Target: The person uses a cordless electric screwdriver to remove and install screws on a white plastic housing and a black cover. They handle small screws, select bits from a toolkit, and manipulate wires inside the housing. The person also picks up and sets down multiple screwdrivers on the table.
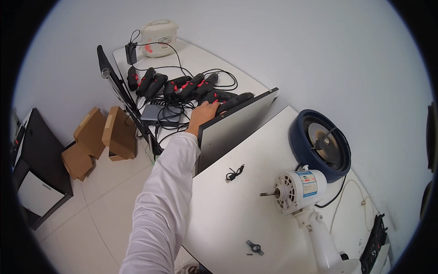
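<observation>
My left hand [204,116], in a white sleeve, reaches over the low partition panel [239,125] between two white tables. Its fingers are bent over a black handheld device [211,97] at the near end of a row; the grip is partly hidden. Several similar black handheld devices with red triggers [185,86] lie along the far table, tangled with black cables. Just left of the hand sits a grey box [159,115] with cables across it. My right hand is out of view.
On the near table stand a white fan motor [301,189] with a bare shaft and a dark blue round part [321,145]. A small cable [235,173] and a metal wing-shaped piece [255,247] lie there. A rice cooker [159,39] stands far back; open cardboard boxes [119,132] are left.
</observation>
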Demonstrator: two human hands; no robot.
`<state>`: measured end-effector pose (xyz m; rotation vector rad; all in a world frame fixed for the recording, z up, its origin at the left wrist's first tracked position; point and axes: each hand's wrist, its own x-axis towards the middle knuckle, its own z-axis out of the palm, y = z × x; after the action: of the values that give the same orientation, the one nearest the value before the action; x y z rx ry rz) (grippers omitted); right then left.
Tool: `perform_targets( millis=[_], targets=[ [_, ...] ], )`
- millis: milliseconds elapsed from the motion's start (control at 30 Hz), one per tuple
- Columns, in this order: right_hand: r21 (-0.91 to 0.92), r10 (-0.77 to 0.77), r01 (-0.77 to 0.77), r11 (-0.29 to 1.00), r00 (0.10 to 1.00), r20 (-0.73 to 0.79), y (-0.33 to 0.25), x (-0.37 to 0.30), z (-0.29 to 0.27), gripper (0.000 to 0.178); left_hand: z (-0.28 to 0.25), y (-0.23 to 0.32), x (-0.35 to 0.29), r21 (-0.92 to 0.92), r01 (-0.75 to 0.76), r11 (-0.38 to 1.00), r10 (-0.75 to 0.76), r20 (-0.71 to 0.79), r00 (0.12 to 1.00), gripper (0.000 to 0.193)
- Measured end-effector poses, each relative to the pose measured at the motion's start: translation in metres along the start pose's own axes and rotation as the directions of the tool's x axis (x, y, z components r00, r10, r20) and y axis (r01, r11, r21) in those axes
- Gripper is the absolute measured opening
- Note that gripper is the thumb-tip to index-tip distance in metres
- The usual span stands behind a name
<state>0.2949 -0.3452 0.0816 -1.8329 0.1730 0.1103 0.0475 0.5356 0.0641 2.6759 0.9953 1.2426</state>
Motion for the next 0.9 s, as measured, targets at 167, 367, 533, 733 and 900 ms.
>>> perform_targets(
  millis=[167, 367, 533, 733, 900],
  targets=[
    [0.066, 0.074, -0.072, 0.995, 0.997, -0.034, -0.011, -0.009, 0.013, 0.027, 0.005, -0.003, 0.0, 0.064, 0.059, 0.996, -0.066, 0.111, 0.992, 0.035],
    [0.111, 0.082, -0.077, 0.991, 0.996, -0.038, -0.004, -0.008, 0.01, 0.025, 0.006, -0.008, 0.002, 0.04, 0.015, 0.999, -0.012, -0.081, 0.997, 0.024],
    [0.072, 0.015, -0.009, 0.997, 0.996, -0.087, 0.005, 0.0, 0.0, 0.025, 0.011, -0.028, 0.015, 0.005, 0.154, 0.988, -0.139, -0.389, 0.911, 0.029],
    [0.082, 0.071, -0.065, 0.995, 0.995, -0.075, 0.003, 0.001, -0.002, 0.028, 0.026, -0.047, 0.026, 0.232, 0.34, 0.911, -0.287, -0.235, 0.929, 0.034],
    [0.213, 0.199, -0.199, 0.956, 0.98, 0.024, 0.034, 0.026, -0.046, 0.028, 0.024, -0.032, 0.031, 0.426, 0.444, 0.788, -0.409, -0.176, 0.895, 0.04]
  ],
)
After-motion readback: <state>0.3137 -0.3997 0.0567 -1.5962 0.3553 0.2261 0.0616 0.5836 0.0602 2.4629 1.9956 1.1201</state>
